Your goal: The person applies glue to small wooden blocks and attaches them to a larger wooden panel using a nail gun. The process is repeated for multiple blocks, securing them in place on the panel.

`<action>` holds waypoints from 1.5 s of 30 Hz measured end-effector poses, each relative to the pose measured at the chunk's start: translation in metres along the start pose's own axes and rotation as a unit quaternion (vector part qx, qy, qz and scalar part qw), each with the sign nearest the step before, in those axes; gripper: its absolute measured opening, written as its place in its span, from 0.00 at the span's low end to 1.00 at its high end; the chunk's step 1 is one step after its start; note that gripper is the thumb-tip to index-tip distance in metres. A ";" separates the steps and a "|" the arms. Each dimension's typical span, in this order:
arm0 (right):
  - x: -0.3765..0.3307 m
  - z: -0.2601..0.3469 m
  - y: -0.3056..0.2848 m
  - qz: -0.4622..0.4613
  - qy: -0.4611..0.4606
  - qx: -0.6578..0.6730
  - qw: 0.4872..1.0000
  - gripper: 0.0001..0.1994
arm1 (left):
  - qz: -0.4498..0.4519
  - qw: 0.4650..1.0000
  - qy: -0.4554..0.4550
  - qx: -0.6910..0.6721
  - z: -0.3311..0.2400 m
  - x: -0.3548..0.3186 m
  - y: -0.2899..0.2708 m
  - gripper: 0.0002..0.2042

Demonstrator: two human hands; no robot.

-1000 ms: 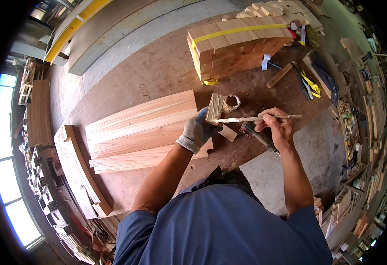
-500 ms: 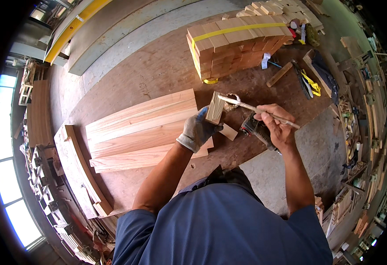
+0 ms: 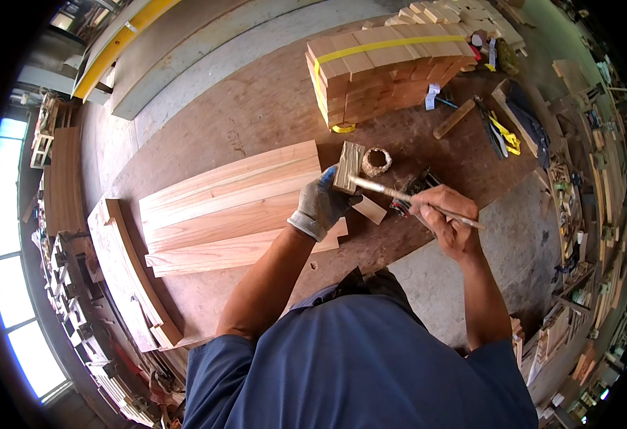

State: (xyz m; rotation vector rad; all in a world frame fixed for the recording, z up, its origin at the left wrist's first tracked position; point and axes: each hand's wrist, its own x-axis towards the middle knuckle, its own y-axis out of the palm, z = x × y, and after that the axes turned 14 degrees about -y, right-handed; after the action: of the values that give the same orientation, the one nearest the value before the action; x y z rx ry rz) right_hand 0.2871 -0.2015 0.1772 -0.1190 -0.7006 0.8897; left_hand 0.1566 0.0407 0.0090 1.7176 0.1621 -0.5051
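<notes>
While the gloved left hand [image 3: 322,206] is clamped on a small wood block [image 3: 348,166] held upright over the boards [image 3: 228,207], the bare right hand [image 3: 446,222] pinches a thin brush [image 3: 399,195], its tip touching the block. Beyond sit a small round cup [image 3: 376,161] and 1 strapped stack of timber [image 3: 385,75].

A brown, scuffed wooden tabletop [image 3: 256,107] carries everything. Pale long planks [image 3: 228,207] lie side by side across its middle. Behind them sits a stack of short wood blocks [image 3: 385,79] bound with a yellow strap. A small ring-shaped roll [image 3: 376,161] lies just beside the planks' far end, and a short wooden stick [image 3: 453,119] lies near the stack. Curved wooden pieces [image 3: 124,272] rest along the left edge.
</notes>
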 end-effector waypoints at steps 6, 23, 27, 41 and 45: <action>-0.005 -0.010 0.000 -0.129 0.150 0.014 0.980 0.12 | 0.047 0.998 0.027 -0.016 -0.004 -0.014 0.002 0.20; -0.026 -0.143 0.051 0.089 0.243 -0.164 0.952 0.15 | -0.286 0.381 0.161 0.864 0.028 -0.123 0.022 0.24; -0.080 -0.131 0.035 0.079 0.264 -0.225 0.935 0.13 | -0.274 0.372 0.171 0.870 0.037 -0.110 0.025 0.24; -0.163 -0.139 0.021 0.159 0.261 -0.374 0.875 0.40 | -0.258 0.380 0.140 0.877 0.044 -0.095 0.042 0.30; -0.175 -0.163 0.028 0.196 0.310 -0.391 0.844 0.44 | -0.270 0.349 0.108 0.891 0.049 -0.077 0.038 0.29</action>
State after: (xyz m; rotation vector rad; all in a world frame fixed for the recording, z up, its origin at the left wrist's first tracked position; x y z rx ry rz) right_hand 0.2927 -0.2846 -0.0484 -1.2714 -0.3821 0.8294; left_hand 0.0902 -0.0016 0.0695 4.0472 0.4811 -1.1189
